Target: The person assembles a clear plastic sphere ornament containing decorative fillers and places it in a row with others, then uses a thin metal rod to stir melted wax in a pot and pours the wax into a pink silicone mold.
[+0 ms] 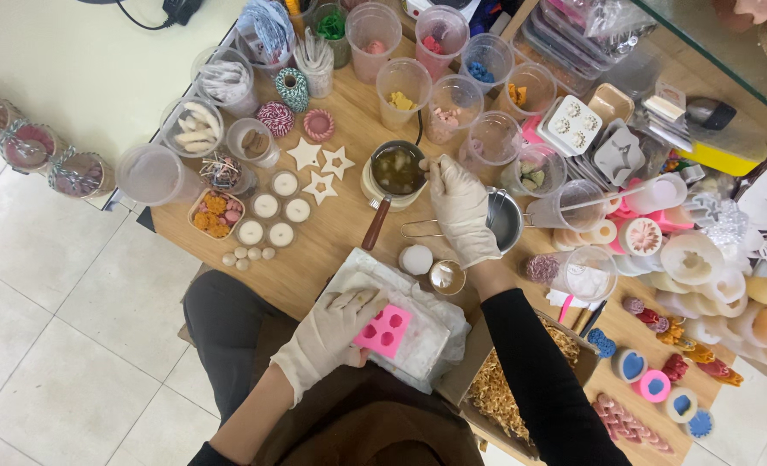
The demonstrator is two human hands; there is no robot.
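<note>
Head view: looks down on a wooden table (332, 237) full of craft bits.
Left hand (327, 336): in a pale glove, fingers pressed together on the edge of a pink mold (383, 330), thumb under it.
Pink mold: small and square with little dips, held just above a white cloth (418, 298) at the near edge of the table.
Right hand (459, 207): in a pale glove, reaching out, fingertips pinched on a thin stick at the rim of a small pot (397, 170).
Small pot: round, with dark yellow liquid inside and a brown handle (376, 224) pointing toward the person.
Metal bowl (504, 220): just beside the right hand, partly hidden under it.
Wooden stars (320, 168): three, to the left of the pot.
Little white candles (273, 210): in a bunch near the stars.
Clear cups (403, 82): many, in rows at the far side of the table, some holding coloured bits.
</note>
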